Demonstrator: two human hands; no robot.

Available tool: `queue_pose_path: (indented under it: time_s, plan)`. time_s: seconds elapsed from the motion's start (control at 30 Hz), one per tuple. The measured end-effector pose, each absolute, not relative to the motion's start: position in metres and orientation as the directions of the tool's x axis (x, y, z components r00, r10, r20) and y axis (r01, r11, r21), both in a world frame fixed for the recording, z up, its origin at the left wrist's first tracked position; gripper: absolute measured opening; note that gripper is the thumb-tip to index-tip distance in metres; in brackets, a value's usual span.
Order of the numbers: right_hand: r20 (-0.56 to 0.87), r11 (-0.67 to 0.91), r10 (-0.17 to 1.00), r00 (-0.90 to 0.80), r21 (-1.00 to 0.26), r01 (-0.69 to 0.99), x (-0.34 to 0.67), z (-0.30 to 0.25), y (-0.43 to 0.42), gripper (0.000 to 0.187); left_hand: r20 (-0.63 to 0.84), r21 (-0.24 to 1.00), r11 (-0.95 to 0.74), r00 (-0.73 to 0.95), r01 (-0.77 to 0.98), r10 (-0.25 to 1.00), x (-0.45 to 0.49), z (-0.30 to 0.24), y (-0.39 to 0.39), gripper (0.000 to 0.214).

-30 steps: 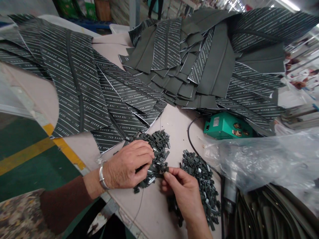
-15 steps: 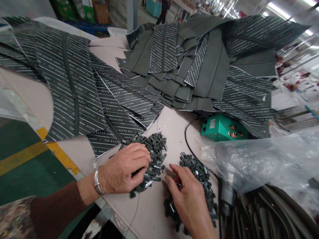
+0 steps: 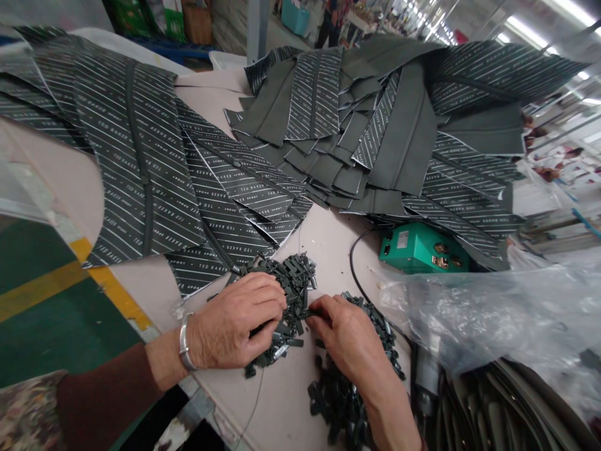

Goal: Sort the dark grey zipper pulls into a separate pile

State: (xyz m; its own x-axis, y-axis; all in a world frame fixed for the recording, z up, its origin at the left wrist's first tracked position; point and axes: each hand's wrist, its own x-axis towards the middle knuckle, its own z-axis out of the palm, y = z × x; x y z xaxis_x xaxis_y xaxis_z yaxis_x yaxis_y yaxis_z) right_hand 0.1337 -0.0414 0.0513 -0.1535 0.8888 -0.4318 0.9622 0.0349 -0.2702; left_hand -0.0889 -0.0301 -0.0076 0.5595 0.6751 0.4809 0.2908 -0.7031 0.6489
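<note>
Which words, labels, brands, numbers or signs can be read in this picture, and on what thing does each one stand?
"TED BAKER": white print on the striped panels.
"SPORT": smaller print on the same panels.
White label on the green box: too small to read.
Silvery part in the left pile: marks too small to read.
Green packaging behind: blurred.

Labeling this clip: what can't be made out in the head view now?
All in the head view:
Left hand: fingertips and anything in them, hidden by its own back and knuckles.
Right hand: whether it pinches anything; its fingers cover the contact.
Right pile of small pieces: middle covered by the right hand.
Folded dark pieces: cut off by the bottom edge.
Background person: blurred, cut off by the top edge.
</note>
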Motion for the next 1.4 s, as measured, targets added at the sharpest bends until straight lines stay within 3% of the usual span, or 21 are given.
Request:
queue_pose_path:
  time_s: [0.3,0.6,0.67,0.8,0.93,1.13,1.23,1.4]
  plan:
    - [-0.469,0.127,0.862,-0.195,-0.174,0.977,0.133,0.057,-0.044,0.011,0.477,0.661,-0.695,0.556,0.283,0.68,-0.089,-0.007,-0.03,0.015]
    - [-0.557,0.205,0.811,-0.18,-0.017,0.979,0.158,0.073,-0.055,0.024,0.481,0.66,-0.694,0.549,0.286,0.683,-0.088,-0.006,-0.029,0.015]
    - [-0.539,0.159,0.822,-0.184,-0.093,0.983,0.158,0.074,-0.056,0.023,0.477,0.662,-0.692,0.55,0.289,0.686,-0.088,-0.007,-0.029,0.015]
    - [-0.368,0.056,0.91,-0.191,-0.348,0.936,0.139,0.061,-0.053,0.027,0.467,0.669,-0.683,0.55,0.293,0.693,-0.089,-0.009,-0.03,0.016]
    - [-0.303,0.017,0.937,-0.173,-0.456,0.89,0.12,0.041,-0.052,0.031,0.472,0.66,-0.689,0.547,0.3,0.691,-0.088,-0.006,-0.029,0.018]
    - [-0.279,0.052,0.937,-0.212,-0.488,0.871,0.122,0.036,-0.048,0.016,0.49,0.658,-0.693,0.531,0.296,0.692,-0.087,-0.003,-0.029,0.017]
    - [-0.309,0.044,0.93,-0.199,-0.443,0.895,0.123,0.039,-0.046,0.006,0.476,0.666,-0.685,0.538,0.296,0.695,-0.087,-0.004,-0.029,0.017]
    - [-0.355,0.066,0.915,-0.19,-0.334,0.94,0.121,0.043,-0.045,0.005,0.48,0.662,-0.693,0.549,0.286,0.684,-0.087,-0.006,-0.029,0.017]
